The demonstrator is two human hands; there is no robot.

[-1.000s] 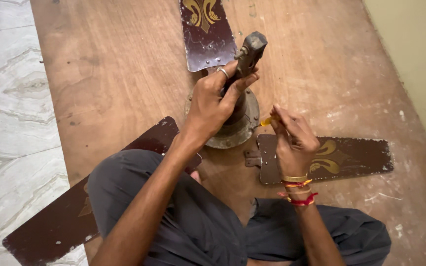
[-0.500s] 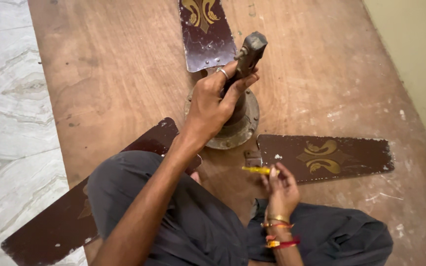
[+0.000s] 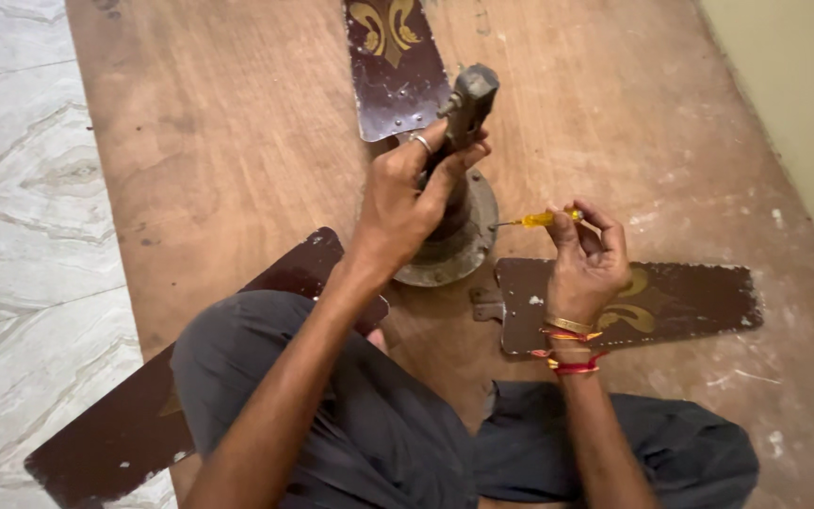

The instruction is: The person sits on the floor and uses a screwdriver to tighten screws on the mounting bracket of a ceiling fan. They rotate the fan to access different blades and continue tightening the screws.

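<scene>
A brown ceiling fan lies on a wooden board, its round motor housing (image 3: pixel 459 247) in the middle. My left hand (image 3: pixel 407 193) grips the fan's upright metal rod (image 3: pixel 468 104) near its top. My right hand (image 3: pixel 584 259) holds a small yellow-handled screwdriver (image 3: pixel 539 220), its tip pointing left at the motor housing. One dark blade (image 3: pixel 393 61) with a gold pattern points away from me. A second blade (image 3: pixel 657 303) lies to the right under my right hand. A third blade (image 3: pixel 129 429) runs to the lower left, partly under my knee.
The wooden board (image 3: pixel 228 141) rests on a pale marble floor (image 3: pixel 21 236) at the left. A cream wall (image 3: pixel 803 104) rises along the right edge. My legs in dark trousers (image 3: pixel 360 424) are folded at the bottom of the view.
My right hand dropped toward my lap with the screwdriver, then rose again and now points its tip at the motor housing. My left hand stayed on the rod.
</scene>
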